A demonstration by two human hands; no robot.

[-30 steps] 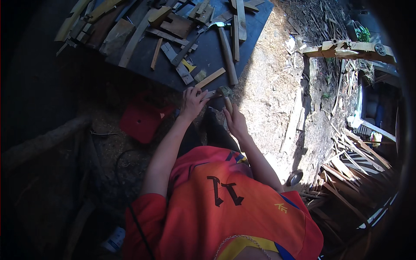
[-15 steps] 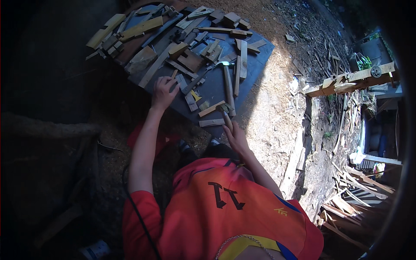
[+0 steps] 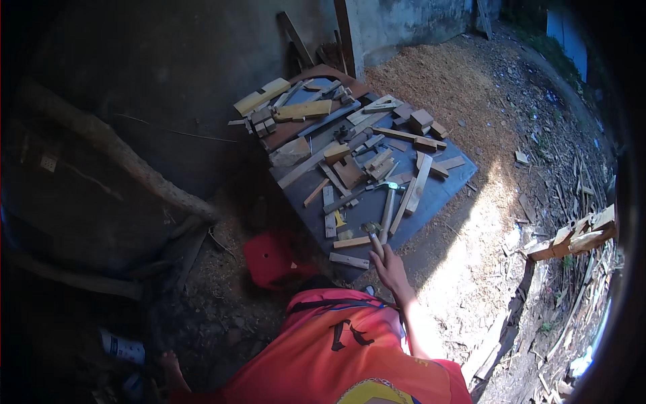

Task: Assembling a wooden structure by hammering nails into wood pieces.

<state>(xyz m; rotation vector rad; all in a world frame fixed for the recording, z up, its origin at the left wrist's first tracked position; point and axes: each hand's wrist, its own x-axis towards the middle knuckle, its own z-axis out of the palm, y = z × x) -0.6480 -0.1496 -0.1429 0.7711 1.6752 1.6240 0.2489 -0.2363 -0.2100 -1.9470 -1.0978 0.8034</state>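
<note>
My right hand (image 3: pixel 391 269) is at the near right corner of the dark worktable (image 3: pixel 431 202). Its fingers are closed round a short wooden-handled, brush-like tool (image 3: pixel 377 248) with a dark greenish head. Just beyond lies a claw hammer (image 3: pixel 388 214), its handle pointing toward me. Near the tool's head are a light wood strip (image 3: pixel 352 242), a pale block (image 3: pixel 349 260) and a small yellow piece (image 3: pixel 340 219). A slim stick (image 3: pixel 316 192) lies by the table's left edge. My left hand (image 3: pixel 171 367) hangs in shadow at the lower left, off the table; its fingers are too dim to read.
Several wood offcuts and blocks (image 3: pixel 350 172) cover the table's middle and far end. A red plastic stool (image 3: pixel 268 261) stands left of the table. A long log (image 3: pixel 128 151) slants across the left. Near my left hand is a white container (image 3: pixel 122 347). Sawdust (image 3: pixel 437 81) covers the ground beyond.
My left hand has left the table beside the slim stick and dropped to the lower left. The view has swung left, bringing in the stool and wall. My right hand still holds the tool.
</note>
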